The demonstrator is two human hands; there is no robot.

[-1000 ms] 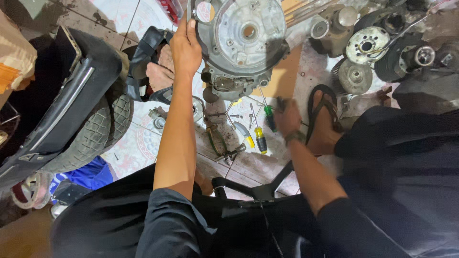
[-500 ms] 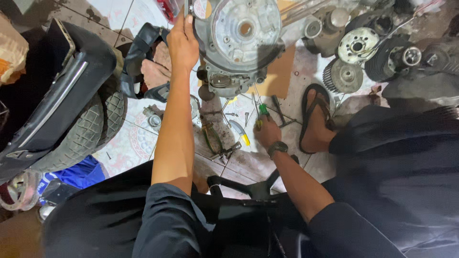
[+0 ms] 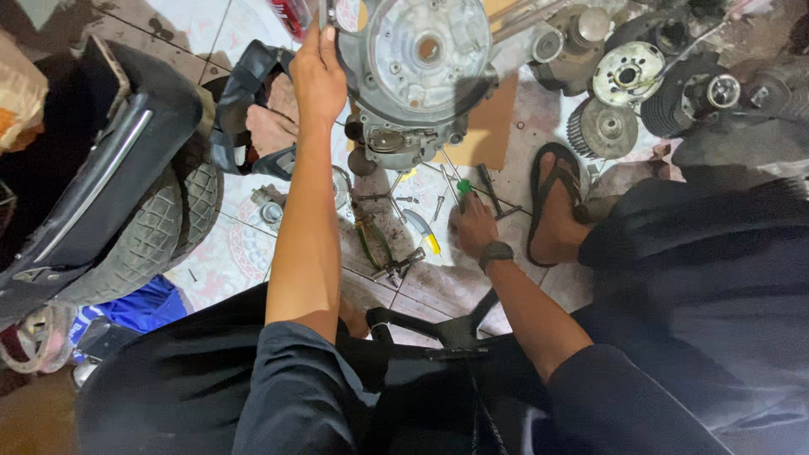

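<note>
Head view showed the left hand (image 3: 318, 74) gripping the rim of the round grey cast-metal engine casing (image 3: 421, 72), propped upright on the tiled floor (image 3: 236, 253). The right hand (image 3: 474, 226) closed around a green-handled screwdriver (image 3: 463, 187) among scattered tools. One-handed, the casing might have tipped onto them.

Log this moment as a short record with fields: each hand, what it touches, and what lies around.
left hand: grips the left edge of the engine casing, holding it upright
right hand: down on the floor, on a green-handled screwdriver
floor: patterned tiles, scattered tools, cardboard sheet
nearby parts: finned cylinder, round rotor
left side: tyre under a black mudguard
foot: in a sandal
</note>
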